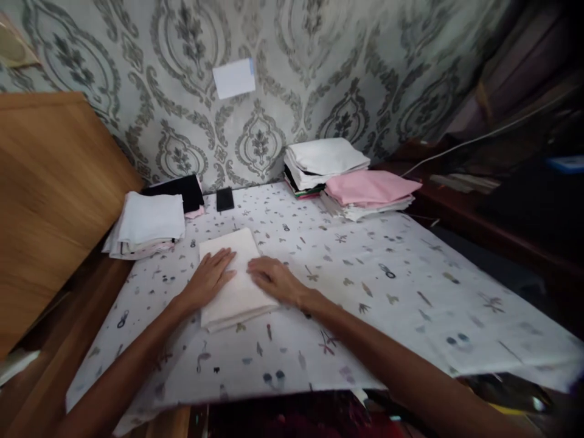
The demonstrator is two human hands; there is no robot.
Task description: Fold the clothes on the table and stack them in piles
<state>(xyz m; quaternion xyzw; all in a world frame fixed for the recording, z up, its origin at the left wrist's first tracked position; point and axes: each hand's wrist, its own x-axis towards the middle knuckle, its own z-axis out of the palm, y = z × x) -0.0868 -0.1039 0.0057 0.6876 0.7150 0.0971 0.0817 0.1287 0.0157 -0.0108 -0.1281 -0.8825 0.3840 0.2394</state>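
A folded cream-white cloth point(241, 304) lies on the printed white table cover, left of the middle. My left hand point(210, 277) rests flat on its left side, fingers stretched toward the far edge. On the cloth's right side lies my right hand point(276, 280), palm down, with the fingers extended and slightly bent. Both hands press on top of the cloth and grip nothing. The layers of the fold show along the near edge.
Folded white cloths point(152, 219) and a black cloth point(182, 191) are stacked at the back left. Near them lies a black phone-like object point(225, 199). White point(326, 158) and pink cloth stacks point(369, 187) stand at the back right. A wooden panel point(55, 201) borders the left.
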